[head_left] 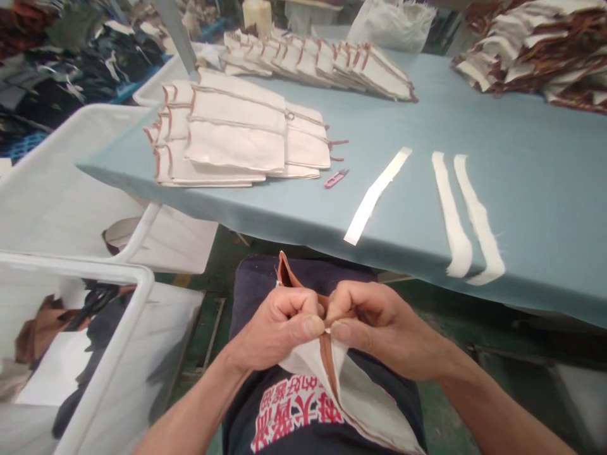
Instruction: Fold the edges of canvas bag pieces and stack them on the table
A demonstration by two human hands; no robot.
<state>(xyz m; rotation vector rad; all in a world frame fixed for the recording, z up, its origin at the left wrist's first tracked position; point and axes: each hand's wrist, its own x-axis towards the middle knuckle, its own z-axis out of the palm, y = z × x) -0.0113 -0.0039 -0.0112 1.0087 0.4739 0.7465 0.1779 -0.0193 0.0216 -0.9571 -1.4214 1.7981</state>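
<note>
Over my lap, a sewn piece of off-white fabric with brown edging point(365, 392) hangs between my two hands. My left hand point(289, 322) is closed, thumb and fingers pinching the fabric's edge. Right beside it, my right hand point(379, 319) pinches the same edge, the two thumbs nearly touching. A brown pointed end of the piece stands up past my left knuckles. What lies under the fingertips is hidden. On the table, a pink thread snipper point(336, 179) lies near stacked off-white fabric pieces point(237, 136).
Three off-white strips, one of them a straight strip point(377, 196), lie on the blue-covered table point(408, 129). A row of fabric pieces point(317, 60) and a brown-and-white heap point(535, 50) sit farther back. White bins point(142, 278) with fabric stand at the left.
</note>
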